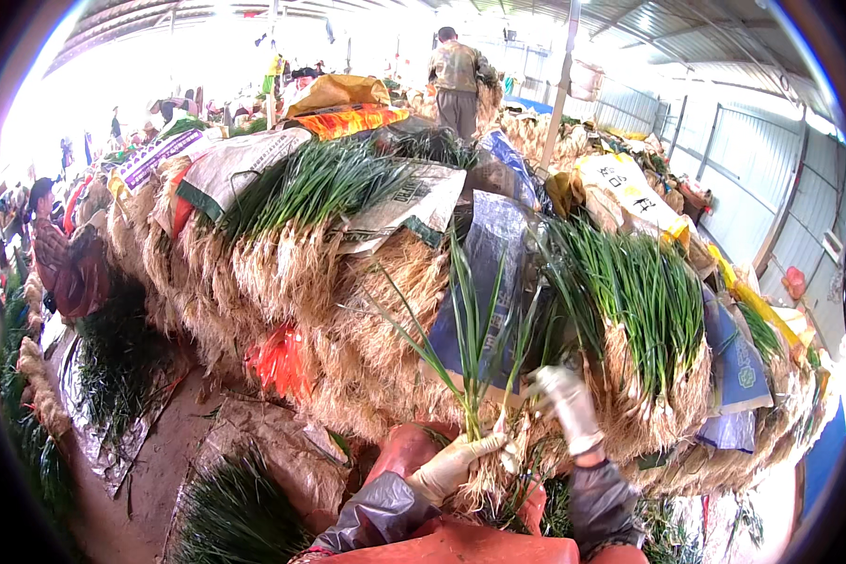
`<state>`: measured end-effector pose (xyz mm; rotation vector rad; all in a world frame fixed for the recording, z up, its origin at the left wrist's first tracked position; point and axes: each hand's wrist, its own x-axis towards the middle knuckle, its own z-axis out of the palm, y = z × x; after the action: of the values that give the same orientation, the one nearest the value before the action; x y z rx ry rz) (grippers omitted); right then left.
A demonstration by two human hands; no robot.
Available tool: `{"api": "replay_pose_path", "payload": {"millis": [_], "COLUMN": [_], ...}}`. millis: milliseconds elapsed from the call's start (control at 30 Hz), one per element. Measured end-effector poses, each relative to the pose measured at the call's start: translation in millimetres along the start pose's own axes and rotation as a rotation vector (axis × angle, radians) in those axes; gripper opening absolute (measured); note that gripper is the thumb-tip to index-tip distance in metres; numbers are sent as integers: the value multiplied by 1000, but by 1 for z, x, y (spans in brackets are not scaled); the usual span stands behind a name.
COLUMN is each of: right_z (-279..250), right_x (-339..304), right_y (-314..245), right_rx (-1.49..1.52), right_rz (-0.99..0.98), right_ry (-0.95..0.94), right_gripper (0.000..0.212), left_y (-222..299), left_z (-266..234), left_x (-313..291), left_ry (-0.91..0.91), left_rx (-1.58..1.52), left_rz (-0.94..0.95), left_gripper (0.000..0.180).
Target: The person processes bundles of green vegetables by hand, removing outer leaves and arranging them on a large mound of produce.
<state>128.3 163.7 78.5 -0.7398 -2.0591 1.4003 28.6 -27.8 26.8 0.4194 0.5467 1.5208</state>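
My left hand (456, 467), in a pale glove, is closed around a small bunch of green onions (472, 385) above my lap. Their green leaves point up and away from me, and the pale stringy roots hang below the fingers. My right hand (571, 406), also gloved, is raised just to the right of the bunch; its fingers are smeared by motion, and I cannot tell whether they hold anything. Close beyond it, a thick row of green onions (649, 301) lies on the heap with white bulbs and roots toward me. A blue woven sack (484, 273) hangs behind the held bunch.
A tall heap of onions with dry roots (291, 273) rises before me, partly covered by sacks. More greens (240, 508) lie on the floor at lower left. One person (458, 80) stands beyond the heap; another (61, 244) is at the left. A metal post (562, 85) stands behind.
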Motion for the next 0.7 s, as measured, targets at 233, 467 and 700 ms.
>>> {"api": "replay_pose_path", "payload": {"millis": [233,467,700], "right_z": [48,49,19], "right_x": [-24,-19,23], "right_y": [28,43,53], "right_rx": [478,-316,-1033], "right_rz": [243,-337,-415], "right_ry": [-227,109,656], "right_gripper": [23,25,24], "left_y": [-11,-35,-24], "left_z": [10,-4,34], "left_x": [-13,7,-3], "left_ry": [212,386,262], "left_rx": [45,157,50], "left_rz": [-45,168,199], "left_gripper": [30,23,27]}}
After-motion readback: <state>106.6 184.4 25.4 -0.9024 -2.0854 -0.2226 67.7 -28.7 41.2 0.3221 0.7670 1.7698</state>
